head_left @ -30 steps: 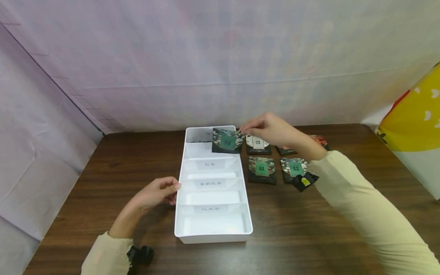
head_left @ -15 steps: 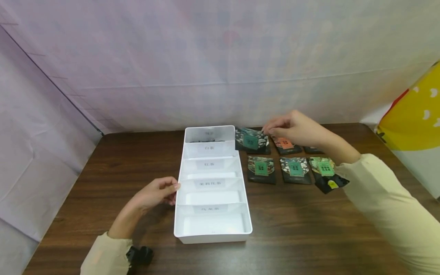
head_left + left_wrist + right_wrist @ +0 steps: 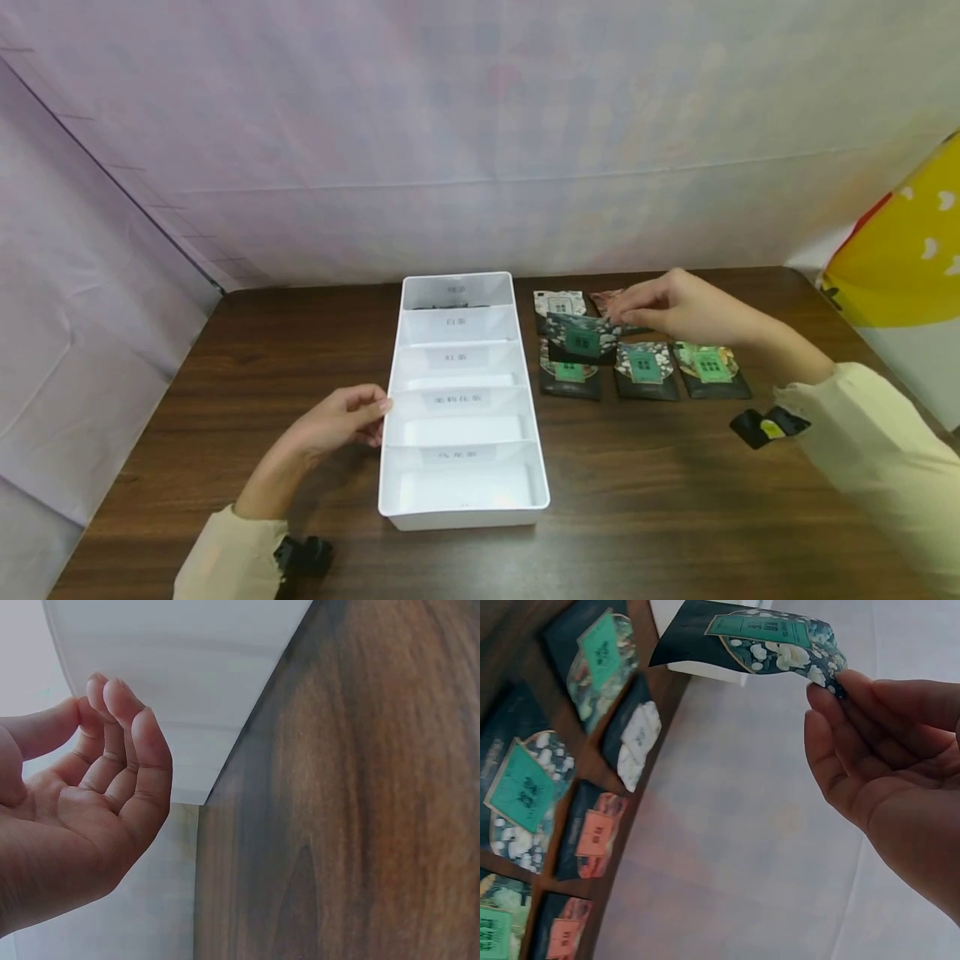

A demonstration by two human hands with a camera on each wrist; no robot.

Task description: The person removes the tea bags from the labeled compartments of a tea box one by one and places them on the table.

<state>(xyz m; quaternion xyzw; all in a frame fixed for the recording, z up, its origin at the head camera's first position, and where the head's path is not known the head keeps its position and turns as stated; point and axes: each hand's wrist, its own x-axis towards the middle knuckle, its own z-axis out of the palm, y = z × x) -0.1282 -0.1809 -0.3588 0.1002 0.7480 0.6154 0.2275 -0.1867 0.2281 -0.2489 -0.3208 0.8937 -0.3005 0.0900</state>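
Note:
My right hand (image 3: 678,310) pinches a dark tea packet (image 3: 582,340) by its top corner, thumb against fingers. The packet has a green label and pale flowers, and it hangs tilted over the packets on the table, partly covering one green-labelled packet (image 3: 570,387). Beside that lie a white-flowered packet (image 3: 647,368) and a bright green one (image 3: 712,368). Behind are a white-labelled packet (image 3: 558,302) and two red ones, the nearer a red packet (image 3: 592,834); my hand hides much of these. My left hand (image 3: 345,421) holds the left rim of a white divided box (image 3: 465,522), fingers curled.
Labelled dividers split the box into several compartments; dark contents (image 3: 450,307) show in the farthest. The brown table (image 3: 637,500) ends at a pale curtain (image 3: 465,167) behind. At the right hangs a yellow patterned cloth (image 3: 900,267).
The right hand has carried the tea packet rightward from above the far end of the box, then lower over the laid-out packets. The left hand and the box stay in place.

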